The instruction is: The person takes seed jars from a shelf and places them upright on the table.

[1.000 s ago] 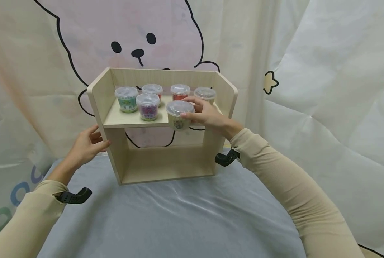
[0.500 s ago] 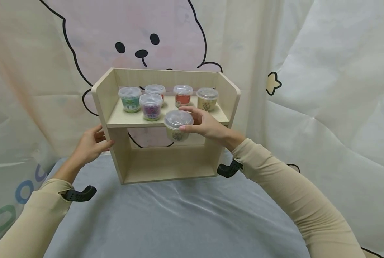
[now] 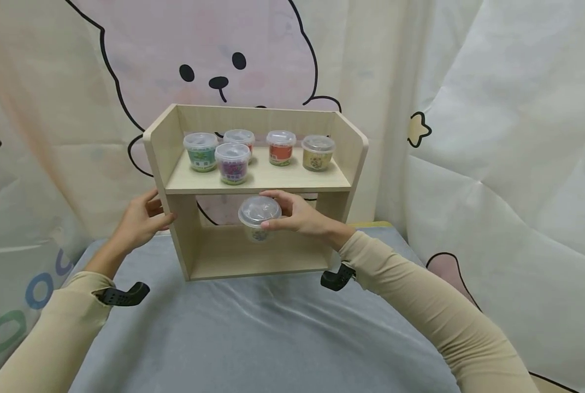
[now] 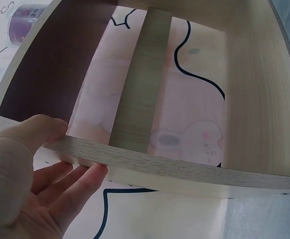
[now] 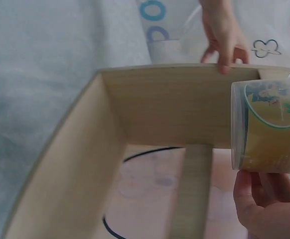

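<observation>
In the head view a pale wooden two-tier shelf (image 3: 299,180) stands on a grey-blue cloth. My right hand (image 3: 302,221) holds a clear lidded plastic tub (image 3: 259,210) with pale yellow contents, in front of the opening above the bottom board. Thumb and fingers clasp its sides; in the right wrist view the tub's yellow side (image 5: 267,142) shows close up. At the left, my left hand (image 3: 137,222) grips the shelf's side panel. From the left wrist view, the thumb (image 4: 48,128) lies inside the panel edge and the fingers (image 4: 80,191) press outside.
On the upper board stand a green tub (image 3: 201,155), a purple tub (image 3: 233,166), a red tub (image 3: 281,150), another reddish one behind, and a yellow tub (image 3: 318,155) at the right. A printed curtain (image 3: 371,65) hangs behind the shelf.
My right hand has lowered the yellow tub from the upper board's front edge to the lower opening, shifting slightly left. The left hand keeps its grip on the side panel.
</observation>
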Action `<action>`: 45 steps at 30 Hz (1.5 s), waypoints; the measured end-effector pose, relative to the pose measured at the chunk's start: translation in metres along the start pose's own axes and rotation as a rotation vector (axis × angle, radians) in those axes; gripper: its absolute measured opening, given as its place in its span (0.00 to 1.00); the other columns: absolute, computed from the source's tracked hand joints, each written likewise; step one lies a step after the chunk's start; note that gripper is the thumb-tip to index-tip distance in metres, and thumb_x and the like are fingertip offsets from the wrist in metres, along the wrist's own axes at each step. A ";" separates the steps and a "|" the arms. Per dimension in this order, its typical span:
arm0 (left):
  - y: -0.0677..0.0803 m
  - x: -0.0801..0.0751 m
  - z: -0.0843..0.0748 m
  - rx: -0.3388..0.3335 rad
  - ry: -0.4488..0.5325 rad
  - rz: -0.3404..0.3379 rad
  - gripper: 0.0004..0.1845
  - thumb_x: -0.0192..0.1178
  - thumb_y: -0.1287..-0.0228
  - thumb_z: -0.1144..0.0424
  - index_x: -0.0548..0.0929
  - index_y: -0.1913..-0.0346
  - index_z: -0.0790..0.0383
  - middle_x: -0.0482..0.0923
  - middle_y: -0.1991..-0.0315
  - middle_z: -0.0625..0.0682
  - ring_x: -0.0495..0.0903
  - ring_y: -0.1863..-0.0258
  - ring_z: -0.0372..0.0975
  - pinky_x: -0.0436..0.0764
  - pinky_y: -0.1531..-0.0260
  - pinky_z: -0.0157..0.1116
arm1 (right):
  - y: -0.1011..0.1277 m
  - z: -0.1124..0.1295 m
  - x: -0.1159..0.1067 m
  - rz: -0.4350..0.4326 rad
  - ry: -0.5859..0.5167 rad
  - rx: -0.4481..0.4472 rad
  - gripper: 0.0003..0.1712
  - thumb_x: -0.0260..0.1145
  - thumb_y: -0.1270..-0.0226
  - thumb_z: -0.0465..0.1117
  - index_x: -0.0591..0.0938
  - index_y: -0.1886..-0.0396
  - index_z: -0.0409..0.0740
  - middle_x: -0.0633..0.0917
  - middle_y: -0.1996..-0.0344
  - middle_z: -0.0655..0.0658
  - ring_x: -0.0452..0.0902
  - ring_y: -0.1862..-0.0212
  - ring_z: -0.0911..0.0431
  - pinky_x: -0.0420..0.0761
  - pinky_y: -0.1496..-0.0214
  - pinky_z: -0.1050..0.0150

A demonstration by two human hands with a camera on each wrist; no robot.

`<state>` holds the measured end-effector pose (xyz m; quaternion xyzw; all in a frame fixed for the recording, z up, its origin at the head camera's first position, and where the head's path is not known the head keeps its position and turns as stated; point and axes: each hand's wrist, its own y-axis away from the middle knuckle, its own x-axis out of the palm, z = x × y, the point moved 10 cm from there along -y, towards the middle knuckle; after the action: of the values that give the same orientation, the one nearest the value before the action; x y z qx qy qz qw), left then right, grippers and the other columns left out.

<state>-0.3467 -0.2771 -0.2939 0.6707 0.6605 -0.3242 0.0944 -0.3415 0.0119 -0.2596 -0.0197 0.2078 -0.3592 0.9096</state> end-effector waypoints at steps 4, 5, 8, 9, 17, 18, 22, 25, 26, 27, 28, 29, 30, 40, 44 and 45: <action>0.001 -0.002 0.000 0.003 0.001 -0.006 0.43 0.63 0.32 0.66 0.53 0.19 0.57 0.66 0.30 0.77 0.75 0.38 0.71 0.90 0.66 0.38 | -0.003 -0.015 0.014 -0.008 0.019 0.005 0.39 0.65 0.36 0.25 0.64 0.26 0.32 0.79 0.40 0.29 0.79 0.47 0.62 0.79 0.43 0.70; 0.001 -0.002 0.000 0.000 -0.003 -0.008 0.44 0.63 0.32 0.66 0.52 0.18 0.56 0.66 0.30 0.77 0.75 0.38 0.71 0.90 0.66 0.38 | -0.003 -0.020 0.018 -0.009 0.006 0.018 0.38 0.65 0.36 0.25 0.64 0.26 0.32 0.79 0.40 0.29 0.79 0.47 0.62 0.79 0.43 0.70; 0.002 -0.003 0.001 -0.007 -0.016 -0.019 0.44 0.64 0.31 0.65 0.52 0.18 0.55 0.65 0.30 0.76 0.74 0.38 0.71 0.90 0.66 0.38 | -0.004 -0.036 0.030 -0.019 -0.045 0.078 0.39 0.66 0.35 0.26 0.65 0.25 0.36 0.79 0.39 0.32 0.78 0.46 0.61 0.80 0.45 0.70; 0.002 -0.003 0.001 -0.005 -0.016 -0.023 0.44 0.64 0.31 0.64 0.52 0.18 0.55 0.65 0.30 0.76 0.74 0.38 0.71 0.90 0.66 0.38 | -0.004 -0.041 0.033 -0.023 -0.063 0.097 0.39 0.66 0.35 0.27 0.64 0.25 0.37 0.79 0.39 0.32 0.78 0.46 0.60 0.80 0.45 0.70; -0.003 0.000 0.006 -0.015 0.002 -0.052 0.47 0.62 0.33 0.68 0.48 0.18 0.54 0.63 0.29 0.77 0.72 0.36 0.72 0.90 0.66 0.36 | -0.007 -0.074 0.066 0.002 -0.098 0.175 0.41 0.68 0.35 0.30 0.63 0.24 0.41 0.77 0.34 0.33 0.79 0.42 0.56 0.81 0.43 0.67; -0.003 0.001 0.006 -0.013 0.004 -0.053 0.47 0.62 0.33 0.68 0.48 0.18 0.54 0.63 0.29 0.77 0.72 0.36 0.72 0.90 0.66 0.35 | -0.008 -0.079 0.070 0.003 -0.100 0.182 0.41 0.68 0.35 0.30 0.63 0.24 0.41 0.77 0.34 0.34 0.79 0.42 0.56 0.81 0.43 0.67; -0.001 0.001 0.005 -0.011 -0.003 -0.055 0.47 0.62 0.33 0.68 0.47 0.17 0.51 0.64 0.28 0.76 0.72 0.36 0.71 0.90 0.66 0.37 | -0.013 -0.096 0.086 -0.007 -0.104 0.208 0.41 0.70 0.36 0.31 0.64 0.24 0.42 0.78 0.34 0.35 0.79 0.40 0.54 0.81 0.41 0.67; 0.000 0.001 0.004 -0.018 -0.020 -0.054 0.48 0.62 0.33 0.67 0.47 0.17 0.50 0.64 0.28 0.75 0.72 0.35 0.70 0.90 0.65 0.40 | -0.018 -0.107 0.097 -0.016 -0.114 0.230 0.41 0.71 0.37 0.32 0.66 0.25 0.43 0.78 0.33 0.37 0.78 0.37 0.52 0.81 0.41 0.66; -0.001 0.001 0.004 -0.020 -0.025 -0.053 0.48 0.62 0.32 0.67 0.46 0.17 0.49 0.64 0.28 0.74 0.72 0.35 0.70 0.90 0.64 0.41 | -0.020 -0.111 0.100 -0.019 -0.115 0.237 0.41 0.71 0.37 0.32 0.66 0.25 0.44 0.78 0.33 0.37 0.78 0.36 0.52 0.81 0.40 0.65; -0.001 0.001 0.004 -0.020 -0.029 -0.053 0.48 0.62 0.32 0.67 0.46 0.17 0.49 0.64 0.28 0.74 0.72 0.35 0.70 0.90 0.64 0.42 | -0.022 -0.115 0.103 -0.022 -0.115 0.242 0.41 0.72 0.37 0.32 0.67 0.26 0.44 0.78 0.33 0.38 0.77 0.35 0.51 0.81 0.40 0.65; -0.002 0.001 0.003 -0.018 -0.035 -0.053 0.48 0.62 0.32 0.66 0.46 0.17 0.49 0.64 0.28 0.74 0.72 0.35 0.71 0.90 0.64 0.43 | -0.024 -0.119 0.107 -0.021 -0.114 0.248 0.41 0.72 0.38 0.32 0.67 0.26 0.45 0.77 0.33 0.39 0.77 0.35 0.51 0.81 0.40 0.64; -0.002 0.001 0.003 -0.015 -0.036 -0.054 0.48 0.62 0.32 0.67 0.46 0.17 0.49 0.64 0.28 0.75 0.72 0.35 0.71 0.90 0.64 0.44 | -0.026 -0.123 0.111 -0.019 -0.110 0.252 0.41 0.72 0.38 0.32 0.67 0.26 0.45 0.77 0.32 0.39 0.77 0.34 0.51 0.80 0.39 0.64; -0.003 0.001 0.002 -0.014 -0.037 -0.055 0.48 0.62 0.32 0.67 0.46 0.17 0.49 0.64 0.28 0.75 0.72 0.35 0.71 0.90 0.63 0.44 | -0.029 -0.128 0.114 -0.019 -0.099 0.257 0.41 0.73 0.38 0.32 0.68 0.27 0.46 0.78 0.32 0.40 0.77 0.34 0.52 0.80 0.38 0.65; -0.008 0.000 0.000 0.004 -0.023 -0.059 0.48 0.62 0.32 0.68 0.46 0.17 0.47 0.65 0.28 0.73 0.73 0.36 0.70 0.90 0.63 0.46 | -0.058 -0.160 0.150 -0.012 -0.043 0.251 0.39 0.73 0.41 0.31 0.69 0.30 0.41 0.80 0.36 0.40 0.77 0.40 0.60 0.76 0.35 0.69; -0.005 0.001 0.003 0.011 -0.033 -0.059 0.48 0.62 0.33 0.68 0.46 0.17 0.48 0.65 0.28 0.73 0.73 0.36 0.71 0.90 0.63 0.47 | -0.065 -0.165 0.167 -0.009 -0.042 0.248 0.39 0.74 0.42 0.30 0.70 0.30 0.40 0.81 0.37 0.41 0.77 0.42 0.65 0.75 0.39 0.74; -0.005 0.001 0.003 0.013 -0.036 -0.060 0.48 0.62 0.33 0.69 0.46 0.17 0.48 0.65 0.28 0.73 0.73 0.36 0.71 0.90 0.63 0.47 | -0.067 -0.166 0.170 -0.009 -0.044 0.246 0.40 0.75 0.42 0.30 0.70 0.31 0.40 0.81 0.38 0.42 0.77 0.43 0.65 0.75 0.40 0.75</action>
<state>-0.3525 -0.2772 -0.2949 0.6451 0.6765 -0.3431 0.0921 -0.3379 -0.1316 -0.4610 0.0834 0.1422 -0.3855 0.9079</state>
